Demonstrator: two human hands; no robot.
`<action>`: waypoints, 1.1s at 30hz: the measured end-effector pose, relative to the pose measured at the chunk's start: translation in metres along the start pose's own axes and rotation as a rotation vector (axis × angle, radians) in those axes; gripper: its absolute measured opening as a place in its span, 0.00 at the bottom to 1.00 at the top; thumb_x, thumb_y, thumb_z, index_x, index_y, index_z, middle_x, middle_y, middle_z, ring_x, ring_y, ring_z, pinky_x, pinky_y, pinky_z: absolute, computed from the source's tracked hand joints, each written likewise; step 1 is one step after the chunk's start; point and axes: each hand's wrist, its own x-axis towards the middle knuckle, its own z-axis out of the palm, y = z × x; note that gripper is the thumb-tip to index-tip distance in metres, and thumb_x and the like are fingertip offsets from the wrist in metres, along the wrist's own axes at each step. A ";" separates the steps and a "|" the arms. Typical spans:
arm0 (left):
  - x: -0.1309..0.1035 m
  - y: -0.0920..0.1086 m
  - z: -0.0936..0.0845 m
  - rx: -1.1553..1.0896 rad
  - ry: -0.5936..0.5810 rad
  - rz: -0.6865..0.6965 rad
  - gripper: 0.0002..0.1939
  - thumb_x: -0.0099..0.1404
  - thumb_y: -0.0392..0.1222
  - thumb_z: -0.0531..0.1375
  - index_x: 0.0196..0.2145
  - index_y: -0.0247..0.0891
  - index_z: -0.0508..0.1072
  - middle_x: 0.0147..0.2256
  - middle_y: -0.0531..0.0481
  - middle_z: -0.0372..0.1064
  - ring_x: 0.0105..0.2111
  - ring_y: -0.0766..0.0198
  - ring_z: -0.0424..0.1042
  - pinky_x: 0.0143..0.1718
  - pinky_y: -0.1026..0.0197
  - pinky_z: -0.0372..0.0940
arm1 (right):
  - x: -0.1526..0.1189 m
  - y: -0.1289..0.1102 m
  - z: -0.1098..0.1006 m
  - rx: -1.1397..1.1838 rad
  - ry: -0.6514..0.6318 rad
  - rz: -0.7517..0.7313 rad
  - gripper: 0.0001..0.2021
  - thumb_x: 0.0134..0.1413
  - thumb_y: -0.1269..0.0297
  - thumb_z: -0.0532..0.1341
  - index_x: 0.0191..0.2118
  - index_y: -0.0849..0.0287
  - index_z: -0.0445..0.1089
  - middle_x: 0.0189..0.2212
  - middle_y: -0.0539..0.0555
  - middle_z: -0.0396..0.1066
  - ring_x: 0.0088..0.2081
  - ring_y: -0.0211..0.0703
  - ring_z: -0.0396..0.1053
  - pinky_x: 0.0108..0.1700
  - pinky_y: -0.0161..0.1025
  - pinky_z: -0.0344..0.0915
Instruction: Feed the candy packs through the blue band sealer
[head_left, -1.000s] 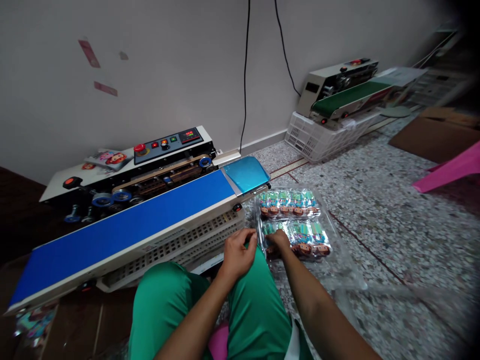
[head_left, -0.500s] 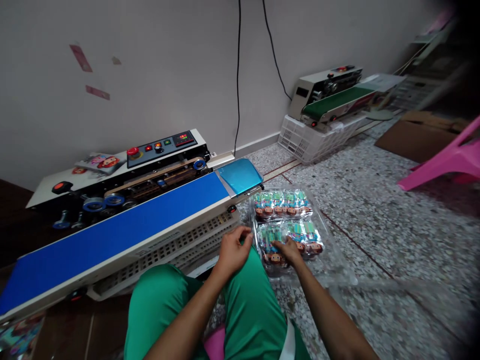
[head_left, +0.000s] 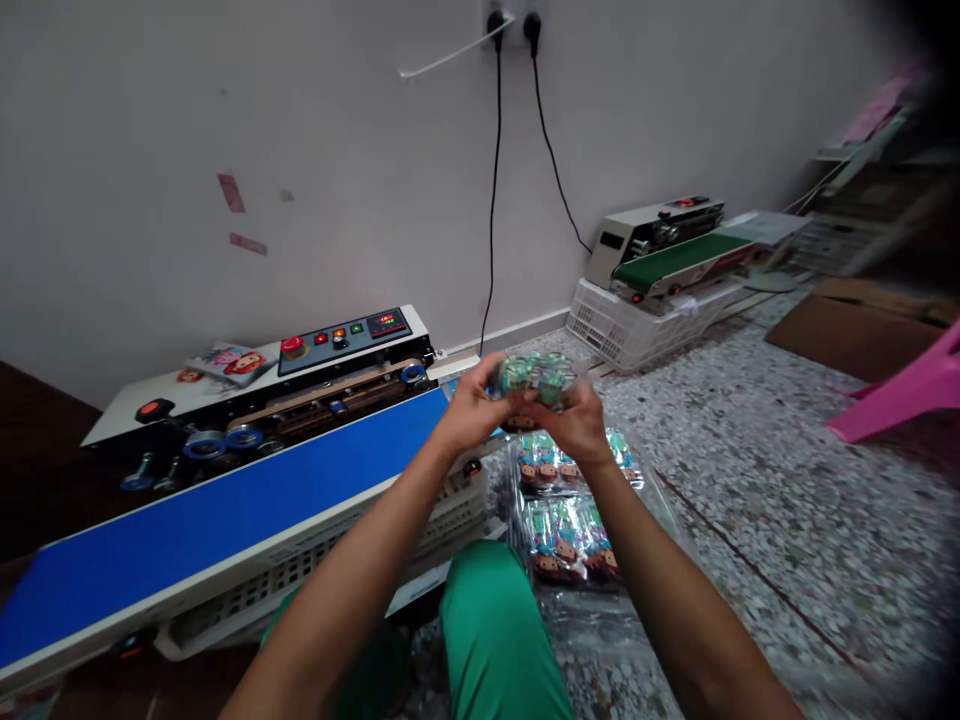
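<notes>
My left hand (head_left: 478, 403) and my right hand (head_left: 577, 420) hold a blurred bunch of green, shiny packets (head_left: 538, 376) between them, raised near the right end of the blue conveyor belt (head_left: 315, 460). The fingers of both hands are wrapped round its sides, with the thumbs in front. Below, on the floor, a clear plastic tray (head_left: 664, 500) bears two rows of shiny packets (head_left: 562, 530) printed with cartoon figures; my right forearm covers part of them.
The sealing machine (head_left: 337, 340) stands at the left, with printed packets (head_left: 238, 362) on top. A second machine with a green belt (head_left: 679, 262) rests on a white crate (head_left: 615, 325). Cardboard (head_left: 862, 330) and a pink stool (head_left: 907, 395) are at the right.
Both hands have risen from my knee and the tray, and now hold packets together. The near row in the tray has fewer packets. The view has tilted up.
</notes>
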 end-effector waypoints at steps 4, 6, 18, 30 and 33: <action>0.018 -0.033 -0.030 0.095 -0.018 0.032 0.23 0.51 0.44 0.67 0.44 0.35 0.68 0.38 0.49 0.69 0.39 0.62 0.68 0.42 0.62 0.62 | 0.028 0.034 0.020 -0.104 -0.058 -0.024 0.29 0.37 0.56 0.70 0.48 0.56 0.65 0.38 0.52 0.73 0.37 0.43 0.71 0.42 0.41 0.68; 0.015 -0.060 -0.036 0.100 -0.048 -0.049 0.25 0.49 0.43 0.68 0.43 0.34 0.68 0.37 0.50 0.69 0.37 0.62 0.68 0.41 0.62 0.63 | 0.027 0.055 0.025 -0.204 -0.124 0.001 0.27 0.39 0.55 0.68 0.47 0.57 0.66 0.37 0.52 0.73 0.36 0.43 0.70 0.41 0.41 0.67; 0.030 -0.097 -0.043 0.037 -0.024 -0.071 0.23 0.54 0.47 0.64 0.44 0.33 0.67 0.40 0.45 0.68 0.41 0.58 0.68 0.47 0.57 0.61 | 0.044 0.073 0.036 -0.384 -0.183 -0.060 0.21 0.47 0.54 0.63 0.47 0.57 0.67 0.38 0.53 0.73 0.38 0.44 0.70 0.42 0.39 0.65; 0.026 -0.113 -0.046 0.092 -0.028 -0.151 0.20 0.53 0.41 0.64 0.43 0.33 0.67 0.40 0.45 0.69 0.41 0.58 0.68 0.46 0.57 0.62 | 0.038 0.086 0.032 -0.504 -0.277 -0.063 0.17 0.49 0.53 0.61 0.42 0.57 0.68 0.33 0.52 0.72 0.35 0.45 0.69 0.40 0.40 0.65; 0.023 -0.109 -0.045 0.129 -0.022 -0.093 0.21 0.53 0.41 0.64 0.44 0.34 0.67 0.40 0.46 0.70 0.42 0.58 0.68 0.47 0.56 0.61 | 0.034 0.088 0.031 -0.453 -0.234 -0.064 0.17 0.51 0.52 0.60 0.44 0.57 0.68 0.35 0.53 0.72 0.36 0.44 0.69 0.40 0.40 0.65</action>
